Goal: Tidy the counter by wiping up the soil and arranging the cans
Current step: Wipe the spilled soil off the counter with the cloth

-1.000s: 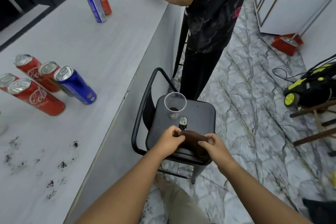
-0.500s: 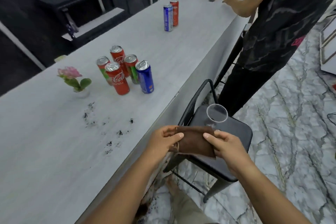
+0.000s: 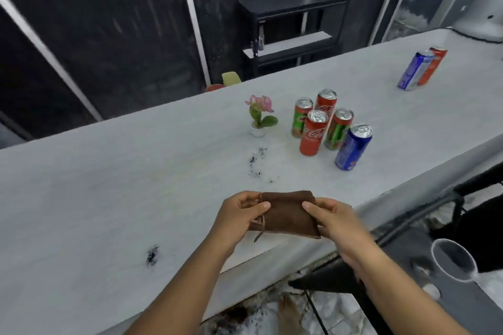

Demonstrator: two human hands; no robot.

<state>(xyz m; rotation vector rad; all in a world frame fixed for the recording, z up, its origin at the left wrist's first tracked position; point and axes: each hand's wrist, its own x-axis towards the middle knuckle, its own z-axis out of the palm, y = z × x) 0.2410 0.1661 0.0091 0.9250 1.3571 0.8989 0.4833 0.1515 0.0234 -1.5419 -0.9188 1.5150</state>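
A folded brown cloth [image 3: 287, 213] is pinched between both hands just above the near part of the tabletop [image 3: 109, 171]. Its long axis runs left to right, and the folded face tilts up toward the camera. The left hand [image 3: 239, 219] grips the left edge with the thumb on top, and the right hand [image 3: 333, 219] grips the right edge the same way.

Beyond the cloth, scattered soil [image 3: 257, 162] lies on the tabletop, with another dark patch [image 3: 152, 254] nearer the left arm. A small potted flower [image 3: 260, 117] stands just behind the soil. To its right five cans [image 3: 326, 128] stand upright in a close cluster: two red, two green-and-red, one blue. Two more cans [image 3: 420, 68], blue and red, stand well apart at the far right.

Half a second ago the cloth hung over the chair seat beside the tabletop edge; now it is over the tabletop, and the clear cup [image 3: 451, 260] on the chair sits at the lower right.
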